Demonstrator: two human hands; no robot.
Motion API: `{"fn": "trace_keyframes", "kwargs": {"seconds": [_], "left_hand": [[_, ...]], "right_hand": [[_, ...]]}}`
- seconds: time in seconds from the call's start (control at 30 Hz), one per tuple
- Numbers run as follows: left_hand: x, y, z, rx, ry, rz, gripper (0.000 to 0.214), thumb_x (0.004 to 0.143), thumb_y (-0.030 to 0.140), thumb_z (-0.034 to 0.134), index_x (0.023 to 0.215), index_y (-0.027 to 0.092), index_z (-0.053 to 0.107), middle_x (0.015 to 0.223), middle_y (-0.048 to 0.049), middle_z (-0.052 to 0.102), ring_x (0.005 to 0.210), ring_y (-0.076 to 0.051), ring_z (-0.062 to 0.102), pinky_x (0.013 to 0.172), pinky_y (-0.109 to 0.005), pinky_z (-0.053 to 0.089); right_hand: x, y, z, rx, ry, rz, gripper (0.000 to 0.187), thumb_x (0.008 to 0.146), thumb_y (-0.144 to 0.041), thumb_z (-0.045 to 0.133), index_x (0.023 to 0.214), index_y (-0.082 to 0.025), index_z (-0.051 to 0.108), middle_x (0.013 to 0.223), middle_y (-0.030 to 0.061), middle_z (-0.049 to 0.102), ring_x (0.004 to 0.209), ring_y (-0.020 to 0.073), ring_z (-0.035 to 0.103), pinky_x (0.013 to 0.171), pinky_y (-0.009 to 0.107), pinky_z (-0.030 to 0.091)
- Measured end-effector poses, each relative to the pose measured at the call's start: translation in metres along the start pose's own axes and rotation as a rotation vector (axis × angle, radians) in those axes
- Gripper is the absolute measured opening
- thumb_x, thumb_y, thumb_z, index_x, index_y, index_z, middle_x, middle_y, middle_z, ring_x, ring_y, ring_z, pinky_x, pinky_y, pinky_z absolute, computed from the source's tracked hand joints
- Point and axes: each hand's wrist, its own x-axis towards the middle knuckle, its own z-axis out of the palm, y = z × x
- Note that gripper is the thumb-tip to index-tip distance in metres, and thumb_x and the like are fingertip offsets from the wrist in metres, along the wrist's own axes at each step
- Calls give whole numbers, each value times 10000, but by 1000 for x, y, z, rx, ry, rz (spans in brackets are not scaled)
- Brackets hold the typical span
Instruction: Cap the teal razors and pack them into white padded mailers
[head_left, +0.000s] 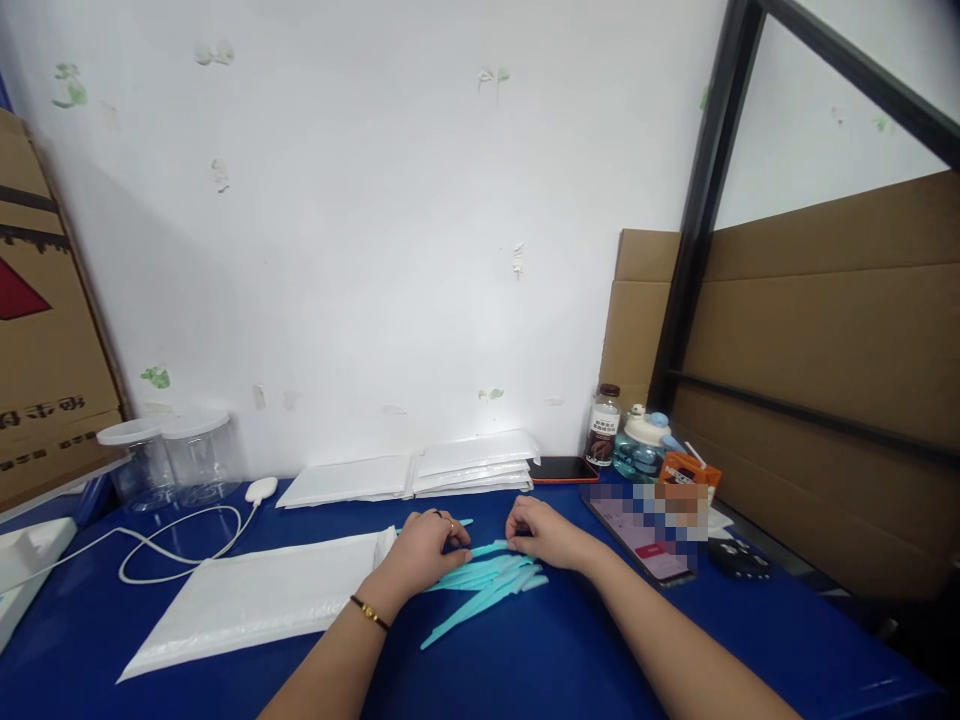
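Observation:
Several slim turquoise plastic sticks (484, 602), tapered toward one end, lie in a loose, fanned pile on the blue table. Above the pile, my right hand (536, 530) pinches the right end of one turquoise stick (491, 548) between thumb and fingers. My left hand (431, 545) is closed, its fingertips at the left end of that same stick; the grip itself is partly hidden. Beyond my left hand, the tip of another stick (466, 522) shows. Left of this hand lies a white padded envelope (262, 590), its narrow end by my wrist.
Stacked white envelopes (472, 475) lie by the wall, beside a dark phone (562, 469). At right are a brown-capped bottle (603, 425), a drink bottle (641, 445), an orange box (686, 475) and a lit phone (645, 540). Clear jars (196, 460) and a white cable (161, 578) are left.

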Motion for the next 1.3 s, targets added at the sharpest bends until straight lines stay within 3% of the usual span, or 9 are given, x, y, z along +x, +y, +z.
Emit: {"fn": "trace_keyframes", "kwargs": {"seconds": [0.1, 0.2, 0.33, 0.5, 0.6, 0.8, 0.97, 1.1, 1.3], "left_hand": [[3, 3, 1, 50, -19, -20, 166, 763, 308, 531, 787, 244, 682, 808, 1, 674, 809, -168, 581, 747, -282, 357], [4, -1, -5, 92, 42, -47, 175, 778, 258, 503, 765, 245, 677, 818, 3, 675, 818, -171, 578, 751, -296, 348], [1, -15, -15, 161, 111, -160, 186, 777, 225, 496, 777, 246, 681, 851, -9, 685, 900, -198, 567, 801, -326, 340], [-2, -29, -18, 169, 133, -251, 206, 754, 261, 530, 908, 270, 666, 909, -5, 679, 942, -203, 564, 801, -316, 357], [-2, -24, -15, 105, 161, -209, 238, 736, 320, 558, 949, 267, 649, 913, -4, 666, 905, -191, 575, 779, -296, 369], [-7, 1, -9, -105, -8, -5, 280, 724, 476, 556, 818, 239, 672, 809, 9, 648, 767, -147, 576, 675, -228, 383], [-9, 8, -1, -117, -71, 67, 253, 683, 443, 604, 821, 242, 671, 803, 18, 655, 748, -144, 577, 646, -214, 378], [-6, 5, 3, -75, -105, 61, 175, 734, 332, 538, 782, 226, 669, 732, 16, 663, 665, -130, 578, 612, -216, 362], [-3, 9, -3, 78, -16, 59, 213, 823, 257, 447, 765, 218, 648, 805, 3, 676, 743, -150, 590, 710, -258, 347]], "right_hand": [[2, 0, 3, 4, 39, -27, 30, 759, -217, 621, 756, -188, 628, 819, 21, 575, 811, 159, 527, 719, 250, 397], [3, 2, 0, -20, 76, -41, 28, 772, -203, 604, 750, -189, 612, 821, 20, 581, 813, 159, 528, 733, 255, 393], [1, 12, -15, -60, 173, 62, 43, 765, -165, 587, 726, -176, 602, 824, 32, 582, 816, 168, 537, 741, 264, 402], [-3, 18, -24, -65, 182, 160, 39, 748, -166, 606, 747, -178, 643, 847, 40, 589, 816, 175, 554, 747, 273, 414], [-4, 10, -19, 13, 135, 75, 48, 753, -204, 618, 764, -185, 661, 847, 32, 590, 792, 161, 553, 713, 252, 416], [-4, -8, -5, 74, -103, -92, 188, 710, -372, 686, 793, -204, 683, 830, 7, 571, 729, 134, 525, 660, 227, 409], [-4, -8, -5, 53, -114, -111, 207, 713, -393, 683, 767, -194, 674, 829, 2, 562, 729, 126, 522, 728, 247, 408], [-4, -7, -3, 90, -133, -113, 236, 676, -400, 713, 782, -193, 673, 842, 2, 556, 707, 119, 519, 659, 222, 411], [-2, -11, 1, 118, -39, -144, 110, 750, -287, 650, 750, -177, 658, 814, 9, 558, 707, 121, 524, 613, 211, 397]]}}
